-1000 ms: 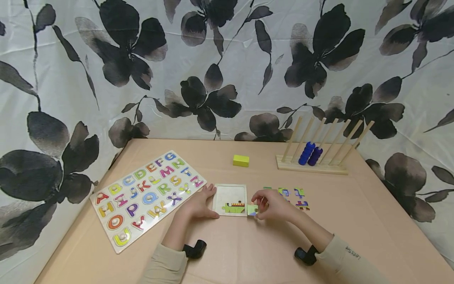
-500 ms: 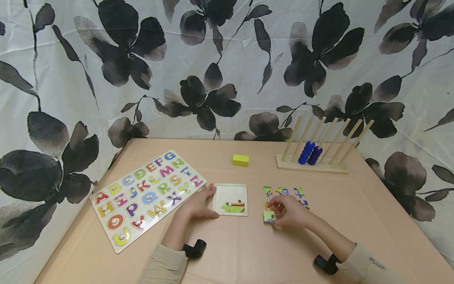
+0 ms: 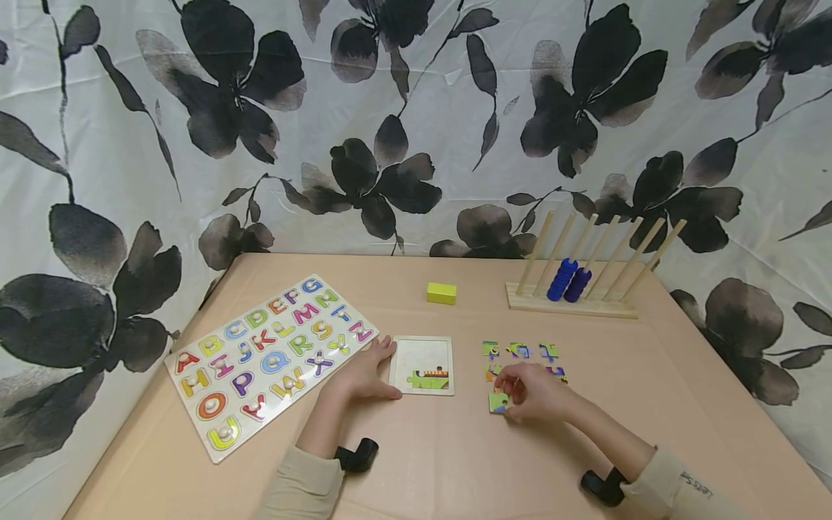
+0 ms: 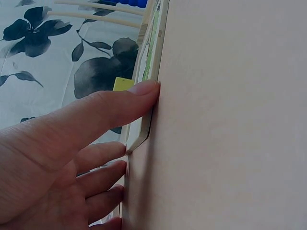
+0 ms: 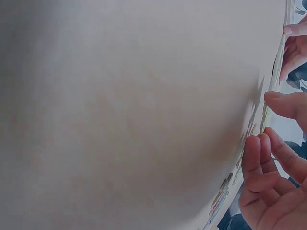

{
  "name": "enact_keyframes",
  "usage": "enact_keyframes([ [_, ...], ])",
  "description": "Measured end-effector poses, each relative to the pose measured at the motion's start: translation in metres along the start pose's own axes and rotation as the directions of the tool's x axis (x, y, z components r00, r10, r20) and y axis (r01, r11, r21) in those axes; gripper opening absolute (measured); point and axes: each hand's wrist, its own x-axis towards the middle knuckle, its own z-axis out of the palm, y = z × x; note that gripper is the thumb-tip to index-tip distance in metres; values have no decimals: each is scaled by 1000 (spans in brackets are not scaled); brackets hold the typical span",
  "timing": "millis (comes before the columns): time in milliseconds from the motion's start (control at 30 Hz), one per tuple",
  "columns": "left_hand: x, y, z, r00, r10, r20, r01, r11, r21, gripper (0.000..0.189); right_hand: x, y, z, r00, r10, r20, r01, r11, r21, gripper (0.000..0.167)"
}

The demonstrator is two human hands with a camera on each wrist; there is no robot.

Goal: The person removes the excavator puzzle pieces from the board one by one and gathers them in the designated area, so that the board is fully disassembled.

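Observation:
My left hand (image 3: 364,372) rests on the table at the left side of a small white puzzle tray (image 3: 421,354). In the left wrist view its straight thumb (image 4: 120,103) presses the tray's edge, and the other fingers extend beside it. Joined pieces with a green and striped picture (image 3: 429,380) fill the tray's lower right. To the right, my right hand (image 3: 536,393) pinches a green and blue puzzle piece (image 3: 497,403) by its side, low over the table. Several loose puzzle pieces (image 3: 518,350) lie in rows just behind that hand, which partly covers them.
An alphabet board (image 3: 273,361) with coloured letters lies at the left, near my left forearm. A yellow block (image 3: 441,293) sits behind the tray. At the back right stands a wooden peg rack (image 3: 572,307) with blue beads; a floral cloth (image 3: 416,130) hangs behind the table.
My right hand has moved right with the puzzle piece, from the tray's lower right corner to the loose pieces. Its last shift is small. The left hand and tray have stayed put.

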Motion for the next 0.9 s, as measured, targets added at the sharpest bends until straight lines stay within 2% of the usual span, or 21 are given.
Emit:
enact_keyframes([
  [333, 0, 1, 0, 1000, 0, 0, 0, 1000, -20, 87, 1, 2, 2, 1000, -8, 24, 8, 1000, 15, 32],
  [900, 0, 0, 0, 1000, -2, 3, 3, 1000, -6, 87, 0, 0, 1, 999, 27, 40, -28, 999, 29, 33],
])
